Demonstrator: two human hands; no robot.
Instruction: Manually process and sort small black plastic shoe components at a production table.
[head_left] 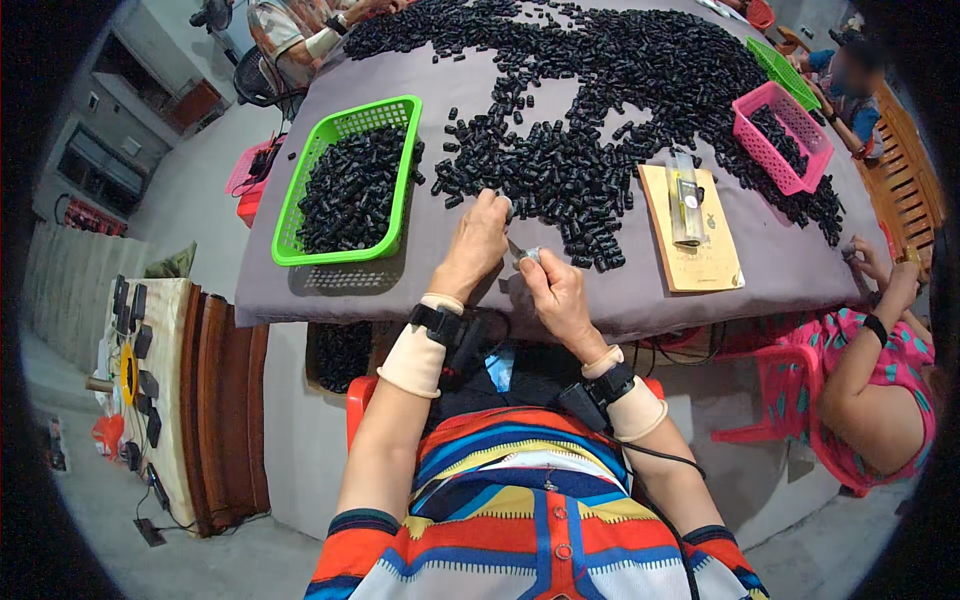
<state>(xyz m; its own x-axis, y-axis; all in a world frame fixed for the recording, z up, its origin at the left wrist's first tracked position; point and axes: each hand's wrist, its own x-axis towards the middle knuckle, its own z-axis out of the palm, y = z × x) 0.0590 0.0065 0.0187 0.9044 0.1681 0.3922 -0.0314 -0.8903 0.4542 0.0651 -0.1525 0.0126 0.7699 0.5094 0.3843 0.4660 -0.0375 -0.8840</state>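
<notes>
Over the near edge of the cloth-covered table, my left hand (474,244) is closed in a pinch, its fingertips by the pile of small black plastic pieces (560,165). What it pinches is hidden; something pale grey shows at the fingertips. Just to its right, my right hand (562,302) is curled shut around a small thin-bladed tool (514,248) pointing toward my left hand. Pale grey wrapping shows near the thumb, and I cannot tell whether it belongs to the tool or a finger. Left of my hands stands a green basket (283,240) full of the same black pieces.
A cardboard sheet (690,265) with a clear plastic case (686,215) lies to the right. Beyond are a pink basket (815,165) and a green basket (770,62). Other people sit around the grey tablecloth (450,290). A box of pieces (342,352) is under the table.
</notes>
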